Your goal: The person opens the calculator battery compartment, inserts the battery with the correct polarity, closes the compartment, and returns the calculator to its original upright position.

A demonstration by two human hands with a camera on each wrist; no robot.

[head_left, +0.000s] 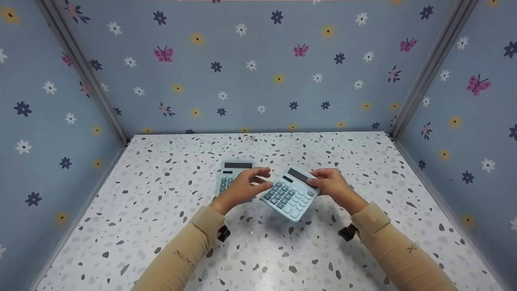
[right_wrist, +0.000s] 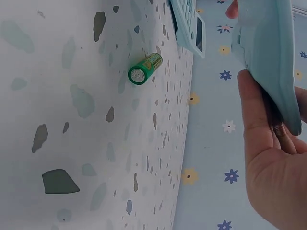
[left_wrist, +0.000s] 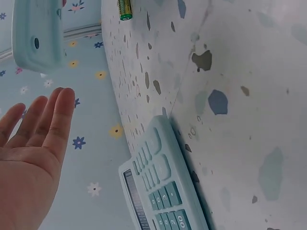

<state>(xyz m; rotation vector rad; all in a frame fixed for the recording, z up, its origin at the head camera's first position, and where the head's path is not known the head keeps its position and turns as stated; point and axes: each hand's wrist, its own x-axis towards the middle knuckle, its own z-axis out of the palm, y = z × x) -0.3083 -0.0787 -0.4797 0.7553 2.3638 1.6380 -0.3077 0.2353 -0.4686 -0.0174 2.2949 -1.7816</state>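
My right hand [head_left: 333, 186] grips a light blue calculator [head_left: 288, 194] by its right edge, thumb on the front and fingers behind. It is tilted and raised above the table, keys facing up toward me. Close by its left corner is my left hand [head_left: 242, 186], fingers loosely extended; the left wrist view shows a gap between them and the calculator. A second light blue calculator [head_left: 238, 165] lies on the table, partly covered by the left hand in the head view. A green battery [right_wrist: 145, 68] lies on the table, hidden from the head view.
The white speckled table [head_left: 161, 169] is enclosed by a back wall [head_left: 258, 81] and side walls with flower and butterfly prints. Grey metal posts [head_left: 432, 68] stand at the rear corners.
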